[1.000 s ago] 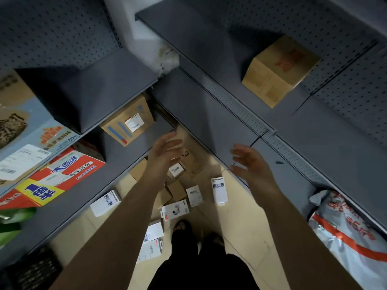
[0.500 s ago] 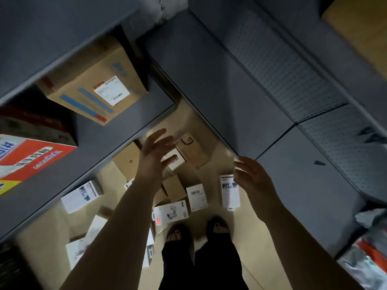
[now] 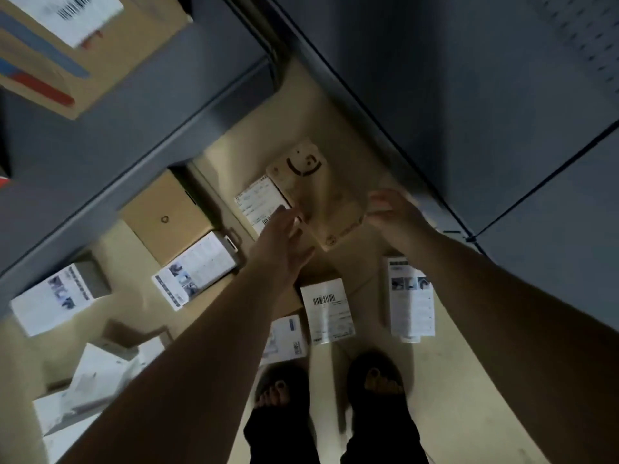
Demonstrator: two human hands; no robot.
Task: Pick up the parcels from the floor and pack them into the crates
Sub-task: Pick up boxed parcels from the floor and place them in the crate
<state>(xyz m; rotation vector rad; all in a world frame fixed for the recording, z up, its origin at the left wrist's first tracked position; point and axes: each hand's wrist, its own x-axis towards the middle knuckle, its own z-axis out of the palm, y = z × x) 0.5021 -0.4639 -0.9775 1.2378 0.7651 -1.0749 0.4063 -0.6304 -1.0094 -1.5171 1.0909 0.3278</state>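
A flat brown parcel with a smile logo [image 3: 318, 195] lies on the floor near the foot of the right shelving. My left hand [image 3: 281, 236] reaches down with straight fingers that touch the parcel's left edge. My right hand [image 3: 395, 212] is at its right edge, fingers and thumb spread against the corner; motion blur hides any firm hold. Beside the brown parcel lies a white labelled parcel [image 3: 259, 200]. Several more parcels are scattered on the floor: a brown box [image 3: 164, 219], a white printed box [image 3: 197, 269], a barcode parcel [image 3: 328, 309] and a white box [image 3: 410, 296]. No crate is in view.
Grey metal shelving [image 3: 134, 128] closes in on the left and on the right [image 3: 469, 95], leaving a narrow strip of beige floor. A large brown box [image 3: 67, 45] sits on the left shelf. My feet in dark sandals [image 3: 375, 376] stand just behind the parcels.
I have bent lower, so the floor looks much nearer. Both hands have dropped from mid-air onto the two sides of the brown smile-logo parcel.
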